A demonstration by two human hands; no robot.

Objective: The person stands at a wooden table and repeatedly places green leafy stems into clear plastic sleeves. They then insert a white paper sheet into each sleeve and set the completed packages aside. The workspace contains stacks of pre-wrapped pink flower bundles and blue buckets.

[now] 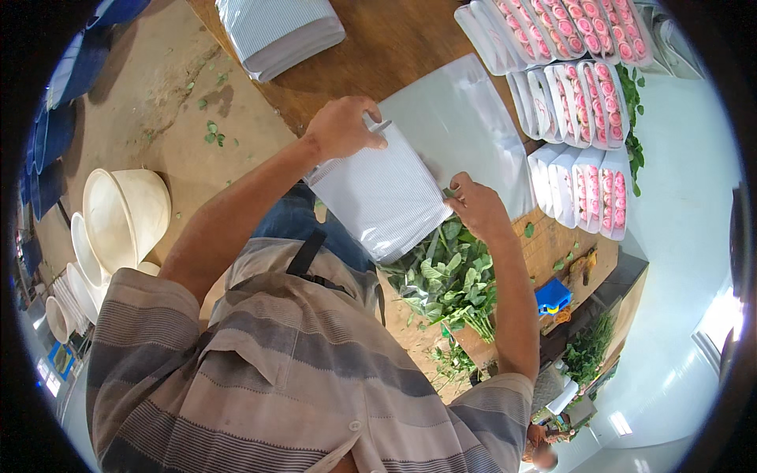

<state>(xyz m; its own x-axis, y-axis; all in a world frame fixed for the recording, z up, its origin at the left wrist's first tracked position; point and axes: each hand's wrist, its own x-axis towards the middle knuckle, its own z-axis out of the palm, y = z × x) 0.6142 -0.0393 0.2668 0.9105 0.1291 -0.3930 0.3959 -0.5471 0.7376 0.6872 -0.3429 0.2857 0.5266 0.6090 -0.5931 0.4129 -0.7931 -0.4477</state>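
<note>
A white sheet of finely striped wrapping (pixel 382 189) is folded in front of my body, with shiny clear film along its lower edge. My left hand (pixel 345 128) grips its far edge between thumb and fingers. At its right corner, my right hand (pixel 478 206) is closed in a pinch on the edge. Green leafy stems (pixel 445 272) stick out beside the wrapping, below my right hand; any flower heads on them are hidden. Beyond the wrapping, a clear plastic sheet (pixel 465 118) lies flat on the wooden table (pixel 402 35).
A stack of striped sheets (pixel 284 39) sits at the far left of the table. Wrapped pink rose bunches (pixel 587 102) stand in rows on the right. Near them is a blue tape dispenser (pixel 553 296). Cream buckets (pixel 130 213) stand left on the floor. Another person (pixel 540 445) is at lower right.
</note>
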